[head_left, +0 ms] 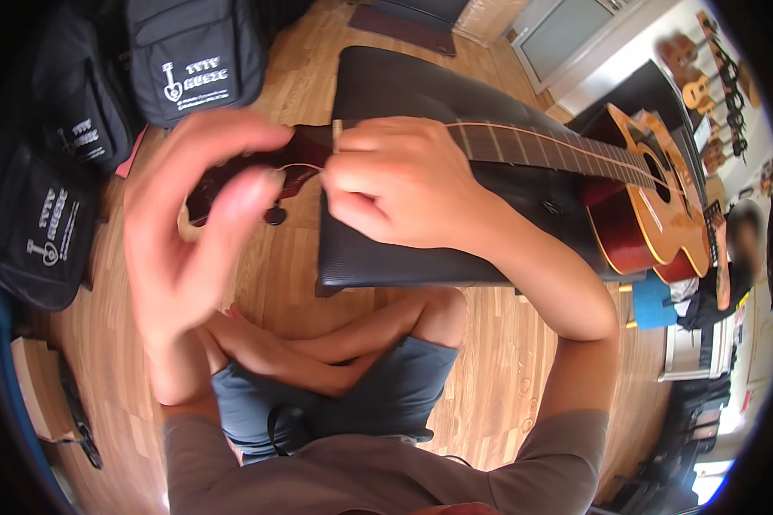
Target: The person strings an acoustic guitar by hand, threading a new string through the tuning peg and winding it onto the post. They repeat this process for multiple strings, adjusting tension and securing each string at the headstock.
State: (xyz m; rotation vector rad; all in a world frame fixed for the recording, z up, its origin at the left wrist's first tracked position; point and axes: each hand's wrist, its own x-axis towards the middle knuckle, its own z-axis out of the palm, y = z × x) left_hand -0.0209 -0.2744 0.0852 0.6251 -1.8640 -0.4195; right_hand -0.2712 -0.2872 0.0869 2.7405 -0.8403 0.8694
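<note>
An acoustic guitar (661,215) with a light top and dark red sides lies on a black padded bench (438,262), its neck pointing left. At the nut end of the neck, my right hand (395,180) is closed on a thin copper-coloured guitar string (524,130), which runs along the fretboard towards the body. A short curved piece of string shows between my two hands. My left hand (189,215), smeared by motion, is around the dark headstock (296,176) with thumb and fingers apart. A black tuning peg (275,215) sticks out below it. My fingers hide part of the headstock.
Several black gig bags (197,60) stand at the left. A cardboard box (43,386) is at the lower left. Small instruments (700,90) hang on the right wall. Another person (739,257) sits at the far right, near a blue seat (653,305).
</note>
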